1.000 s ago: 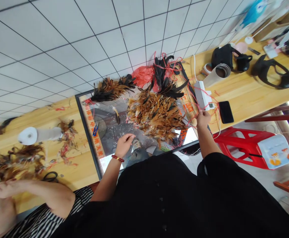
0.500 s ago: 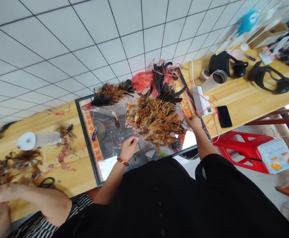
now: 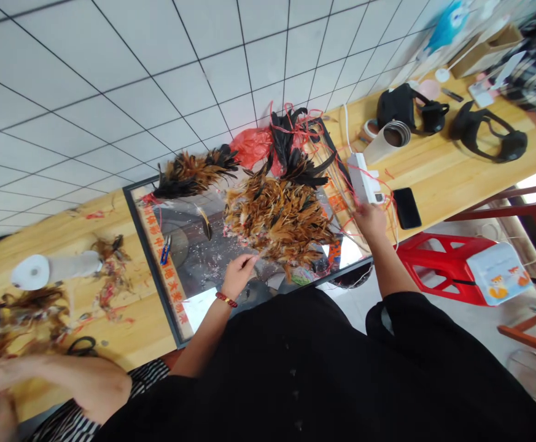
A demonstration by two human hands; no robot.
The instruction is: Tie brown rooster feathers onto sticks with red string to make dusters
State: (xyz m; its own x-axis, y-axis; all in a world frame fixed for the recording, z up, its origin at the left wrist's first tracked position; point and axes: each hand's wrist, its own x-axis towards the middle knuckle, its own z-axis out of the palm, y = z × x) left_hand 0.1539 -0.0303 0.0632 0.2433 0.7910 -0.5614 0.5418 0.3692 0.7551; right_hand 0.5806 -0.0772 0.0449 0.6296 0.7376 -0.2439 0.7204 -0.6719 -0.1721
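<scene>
My left hand, with a beaded bracelet at the wrist, is held in a pinch over the near part of the glass-topped panel. Whatever may be between its fingertips is too small to make out. Just beyond it lies a big heap of brown feathers. On the right, my right hand is closed on red string beside the white power strip. Black feathers and a red plastic bag lie at the back, near a brown-black feather bundle.
Small blue-handled snips lie on the panel's left side. A co-worker's arm is at lower left, near a white spool and loose feathers. A phone, headsets and a red stool are on the right.
My right hand has moved right and slightly away from me, from the panel's right edge toward the power strip. My left hand stays pinched in front of the feathers. The view has shifted slightly.
</scene>
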